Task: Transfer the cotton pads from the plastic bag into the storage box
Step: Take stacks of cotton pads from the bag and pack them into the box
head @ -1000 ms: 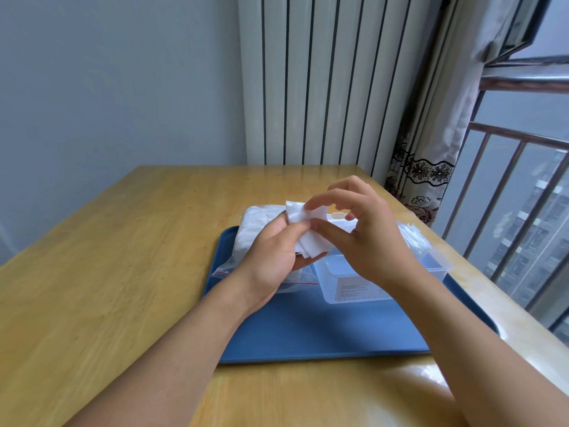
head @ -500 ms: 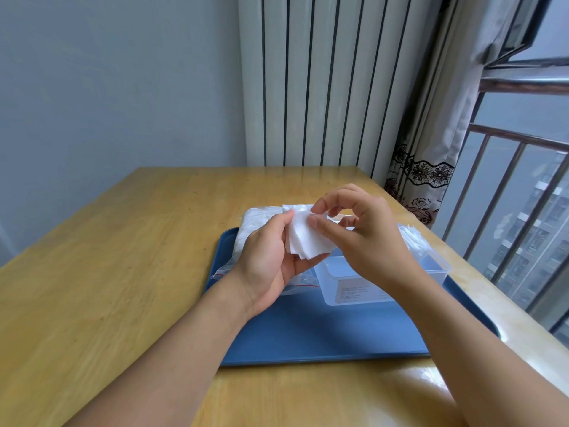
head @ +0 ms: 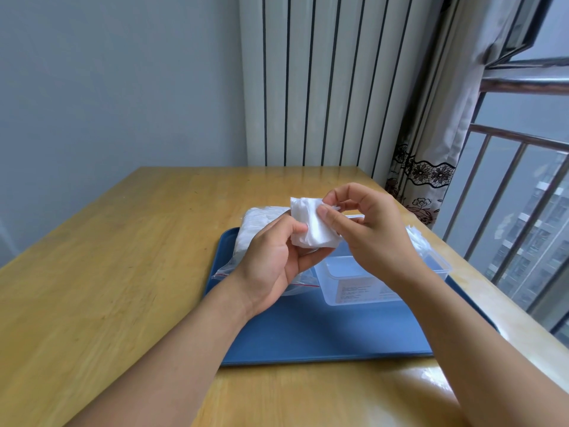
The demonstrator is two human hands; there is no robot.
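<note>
We hold a small stack of white cotton pads (head: pixel 311 224) up in both hands, above the blue tray (head: pixel 311 328) that lies on the wooden tabletop (head: pixel 117 272). Our left hand (head: pixel 271 263) grips the stack from below and the left side, thumb curled onto its near face and fingers wrapped behind it. Our right hand (head: pixel 372 232) pinches the stack's upper right edge between thumb and forefinger, the other fingers curled loosely above.

The stack hangs over the near left corner of the box (head: pixel 363 282), a clear plastic tub with a printed label on its near wall, standing on the right half of the tray with its top open. Whether any pads already lie inside we cannot tell, since our right hand covers most of it.

The bag (head: pixel 255 220), clear with a red seal line at its mouth, lies on the tray's left part, just beside the box and partly behind our left hand; more white pads show through it. Crinkled clear plastic (head: pixel 418 241) shows behind our right wrist, at the box's far right side.

A radiator (head: pixel 308 81) stands behind the tabletop, with a curtain (head: pixel 437 143) to the right.
</note>
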